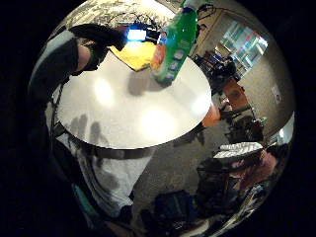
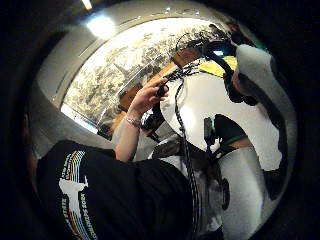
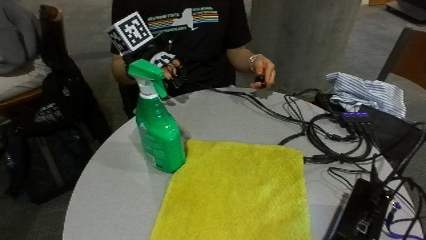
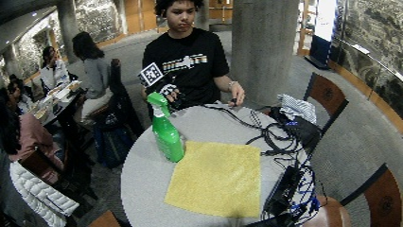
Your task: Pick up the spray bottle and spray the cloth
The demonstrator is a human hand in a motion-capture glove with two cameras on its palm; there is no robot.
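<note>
The green spray bottle (image 3: 158,134) is seen standing upright on the round table (image 3: 219,115), touching the near left corner of the yellow cloth (image 3: 236,192), which lies flat. Behind the bottle's trigger head, the gloved right hand (image 3: 172,67) is held at the table's far edge, apart from the bottle; its fingers appear curled, though whether anything is gripped cannot be told. Further right, a small dark object is pinched in the bare left hand (image 3: 261,70). Black cables (image 3: 319,135) are spread at the right side.
</note>
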